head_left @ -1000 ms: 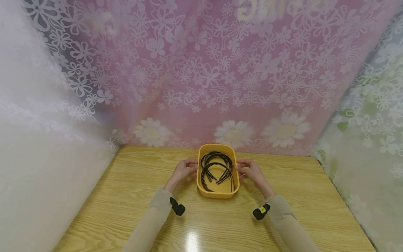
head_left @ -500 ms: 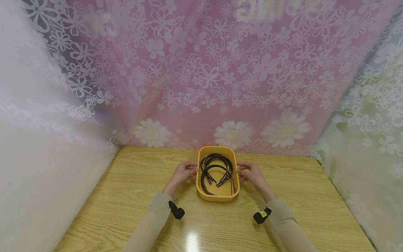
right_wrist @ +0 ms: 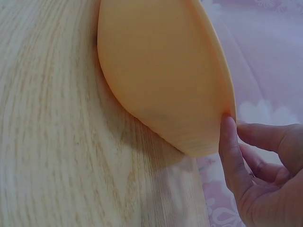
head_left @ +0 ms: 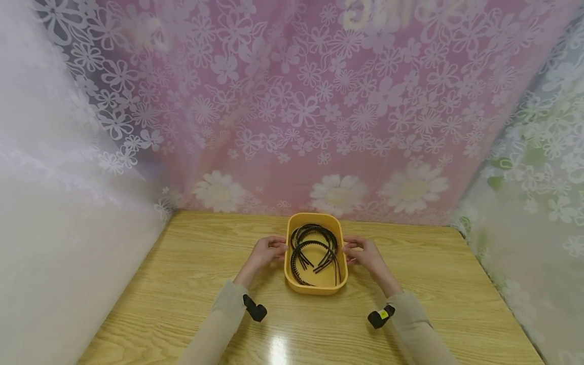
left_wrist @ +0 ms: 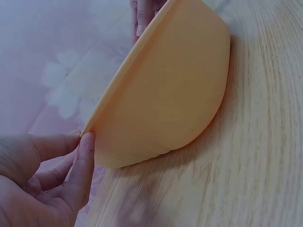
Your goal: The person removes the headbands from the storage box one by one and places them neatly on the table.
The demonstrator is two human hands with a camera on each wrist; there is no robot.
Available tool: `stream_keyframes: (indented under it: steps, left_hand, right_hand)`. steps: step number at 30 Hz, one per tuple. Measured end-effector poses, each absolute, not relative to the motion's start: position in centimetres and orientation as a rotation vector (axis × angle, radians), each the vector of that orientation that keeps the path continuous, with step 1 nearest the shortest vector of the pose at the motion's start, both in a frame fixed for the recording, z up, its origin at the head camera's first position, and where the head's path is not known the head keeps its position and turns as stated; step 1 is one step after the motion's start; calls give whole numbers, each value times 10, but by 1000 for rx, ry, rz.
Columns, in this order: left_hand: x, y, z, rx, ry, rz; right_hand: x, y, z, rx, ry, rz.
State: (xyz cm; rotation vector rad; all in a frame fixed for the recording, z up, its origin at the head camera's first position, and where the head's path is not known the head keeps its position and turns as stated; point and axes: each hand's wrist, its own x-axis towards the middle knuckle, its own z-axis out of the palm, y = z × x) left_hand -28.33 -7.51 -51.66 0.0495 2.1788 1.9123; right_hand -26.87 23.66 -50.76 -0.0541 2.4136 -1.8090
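Observation:
A yellow rectangular plastic bin (head_left: 317, 290) with rounded corners stands near the back of the wooden table. Several black toothed headbands (head_left: 330, 237) lie overlapping inside it, one looped further forward than the others. At the bin's left side, my left hand (head_left: 264, 252) pinches the rim between thumb and fingers. My right hand (head_left: 366, 253) pinches the opposite rim the same way. Both wrist views show the bin's outer wall (left_wrist: 165, 99) close to the tabletop, with thumb and fingertips right at its lip. The headbands are hidden from the wrist views.
The wood-grain table (head_left: 191, 284) ends at a pink flowered curtain (head_left: 292, 126) just behind the bin. A whitish curtain (head_left: 68, 203) hangs on the left, and a pale green-white flowered one (head_left: 524, 228) on the right. Black cameras (head_left: 254, 308) sit at both wrists.
Both hands have drawn the bin a short way toward me, away from the back curtain, the headbands moving with it. The movement is smaller over the last half second.

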Motion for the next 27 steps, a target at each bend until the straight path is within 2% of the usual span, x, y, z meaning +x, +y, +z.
stream_keyframes:
  steps: [27]
  left_hand:
    - [-259, -80, -520, 94, 2168, 1943]
  right_hand:
    - [-247, 234, -511, -26, 2391, -1828]
